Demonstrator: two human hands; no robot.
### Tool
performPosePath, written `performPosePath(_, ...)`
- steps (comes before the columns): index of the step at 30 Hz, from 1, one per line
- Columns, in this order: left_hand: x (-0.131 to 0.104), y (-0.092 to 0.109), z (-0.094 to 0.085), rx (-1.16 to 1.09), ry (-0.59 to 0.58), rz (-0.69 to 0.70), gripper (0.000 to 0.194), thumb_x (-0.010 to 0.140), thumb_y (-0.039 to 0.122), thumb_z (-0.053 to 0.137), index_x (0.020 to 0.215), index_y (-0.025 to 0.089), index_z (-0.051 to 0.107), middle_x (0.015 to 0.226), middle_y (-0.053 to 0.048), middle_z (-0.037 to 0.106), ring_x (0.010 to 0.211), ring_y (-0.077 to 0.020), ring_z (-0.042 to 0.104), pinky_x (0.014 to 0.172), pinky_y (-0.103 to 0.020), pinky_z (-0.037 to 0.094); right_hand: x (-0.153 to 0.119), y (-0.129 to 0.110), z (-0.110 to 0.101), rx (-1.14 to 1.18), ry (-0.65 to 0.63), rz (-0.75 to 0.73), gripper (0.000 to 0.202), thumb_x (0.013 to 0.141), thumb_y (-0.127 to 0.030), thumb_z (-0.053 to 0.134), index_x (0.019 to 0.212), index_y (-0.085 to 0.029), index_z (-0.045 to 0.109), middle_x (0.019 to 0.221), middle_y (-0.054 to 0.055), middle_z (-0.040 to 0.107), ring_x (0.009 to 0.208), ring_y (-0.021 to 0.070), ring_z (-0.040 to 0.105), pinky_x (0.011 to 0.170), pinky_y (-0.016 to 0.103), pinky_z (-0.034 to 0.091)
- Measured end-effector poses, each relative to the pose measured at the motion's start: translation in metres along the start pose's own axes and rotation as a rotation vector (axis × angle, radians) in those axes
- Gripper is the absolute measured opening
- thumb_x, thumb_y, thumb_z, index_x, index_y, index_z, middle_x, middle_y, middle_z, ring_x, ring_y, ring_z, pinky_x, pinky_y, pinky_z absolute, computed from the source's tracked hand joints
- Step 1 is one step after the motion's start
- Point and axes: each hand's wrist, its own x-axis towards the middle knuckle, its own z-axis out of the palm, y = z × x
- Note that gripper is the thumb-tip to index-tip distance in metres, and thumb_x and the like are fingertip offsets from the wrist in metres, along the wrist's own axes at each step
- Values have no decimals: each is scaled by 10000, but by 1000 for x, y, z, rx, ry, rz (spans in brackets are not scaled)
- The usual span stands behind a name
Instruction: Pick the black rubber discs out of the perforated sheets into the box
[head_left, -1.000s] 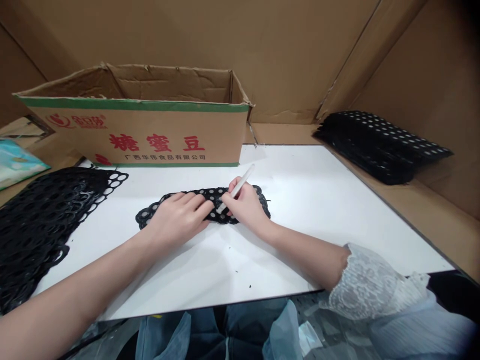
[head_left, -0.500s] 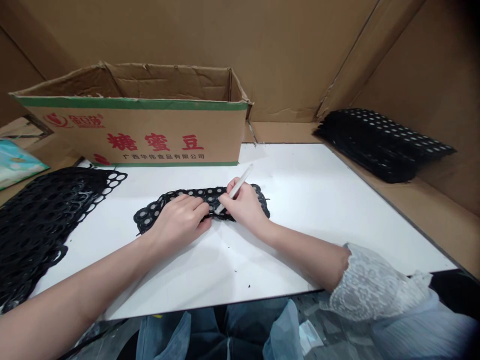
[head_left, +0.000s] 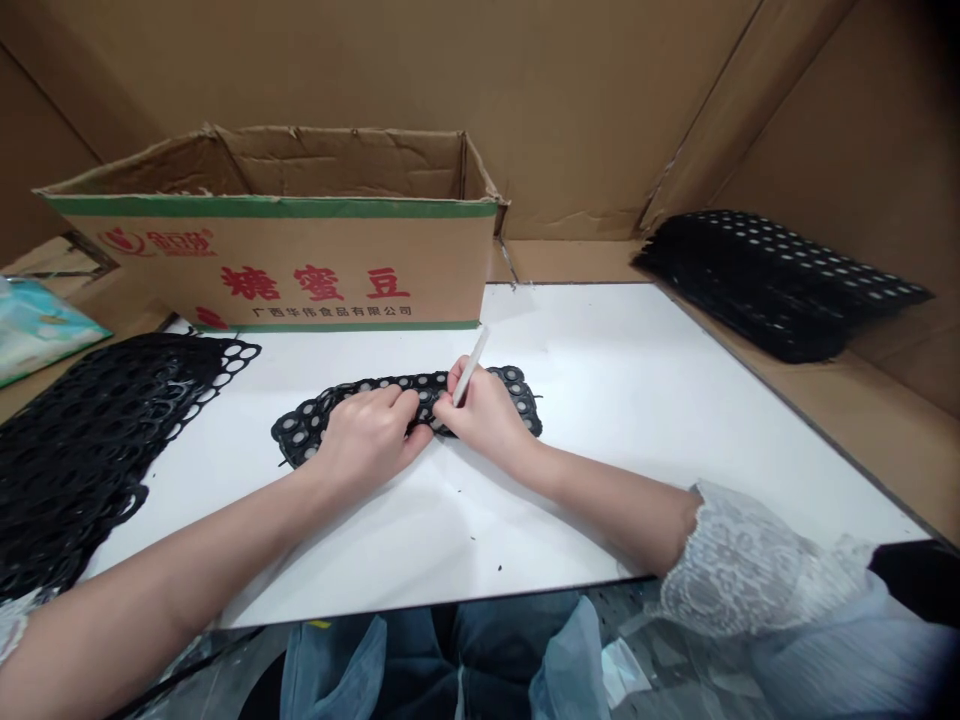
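A black rubbery strip with rows of pale discs [head_left: 303,424] lies on the white table in front of me. My left hand [head_left: 373,425] presses down on its near middle, fingers curled and thumb at the near edge. My right hand [head_left: 486,405] is closed round a slim white pen-like tool [head_left: 472,366], whose back end points up and away from me. The tool's tip is hidden by my fingers, close to the strip's near edge. Both hands are side by side, almost touching.
At the left is a heap of black ringed sheets [head_left: 82,450]. An open cardboard box [head_left: 300,265] stands behind the strip. A stack of black sheets with pale discs [head_left: 772,290] rests at the back right. A blue-green packet [head_left: 45,325] sits far left. Cardboard walls [head_left: 585,120] surround the table.
The white tool has tipped more upright, and its tip has gone from view beneath my right hand's fingers. My left hand has shifted slightly, its thumb now nearer my right hand.
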Motion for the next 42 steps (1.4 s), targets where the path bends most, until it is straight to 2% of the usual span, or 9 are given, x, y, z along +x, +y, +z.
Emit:
performPosePath(5,0,-4,-4,-84,-98,92,237,744,167,388,931,192,531,842,-25,589,748,-166,558,586,-254,393,3,1,-2,233,38,132,95,684,-279,412,696,-199,363,547,-46,437,466,89,458,447,203,364)
performPosePath(9,0,-3,-9,-116,-172,104,166,741,180,404,862,199,516,913,-29,561,803,-182,532,637,-270,406,4,1,-1,334,41,223,130,687,-316,424,718,-203,369,570,-38,449,456,95,496,360,184,386)
performPosePath(13,2,1,-12,-180,-217,-4,107,711,226,453,810,191,476,816,-29,544,769,-194,511,633,-286,410,4,1,0,341,46,213,126,684,-308,440,721,-203,379,573,-34,445,460,91,488,364,190,428)
performPosePath(19,5,4,-6,-201,-205,-136,199,686,205,471,881,167,466,853,-58,544,783,-211,524,605,-293,422,4,1,0,308,51,214,118,691,-303,449,722,-205,391,570,-28,469,457,97,497,367,197,441)
performPosePath(26,4,-4,-2,-154,-193,-80,137,709,204,475,831,165,522,854,-55,575,771,-202,559,621,-284,431,5,0,1,315,44,242,113,691,-298,452,722,-203,399,561,-20,490,446,100,499,367,203,431)
performPosePath(30,2,-5,0,-78,-178,12,97,729,217,485,786,153,530,805,-63,587,754,-207,568,588,-276,419,8,0,2,316,39,283,102,683,-284,438,717,-201,391,583,-14,496,461,103,502,371,203,412)
performPosePath(33,2,-6,2,-26,-154,51,107,750,239,474,762,147,527,769,-71,586,708,-199,568,550,-264,396,12,2,4,233,39,221,97,672,-269,434,705,-201,373,578,-24,473,465,99,472,415,213,394)
performPosePath(38,4,-5,5,32,-122,18,140,754,269,451,749,147,520,729,-74,584,650,-190,567,495,-252,358,17,3,5,46,15,24,76,634,-201,409,691,-204,359,556,-36,433,494,107,411,507,233,346)
performPosePath(42,8,-3,4,67,-135,-45,136,725,264,452,767,145,503,668,-61,570,616,-201,563,449,-253,324,16,2,5,32,-21,-1,81,625,-186,399,689,-205,353,566,-35,441,490,110,392,505,232,319)
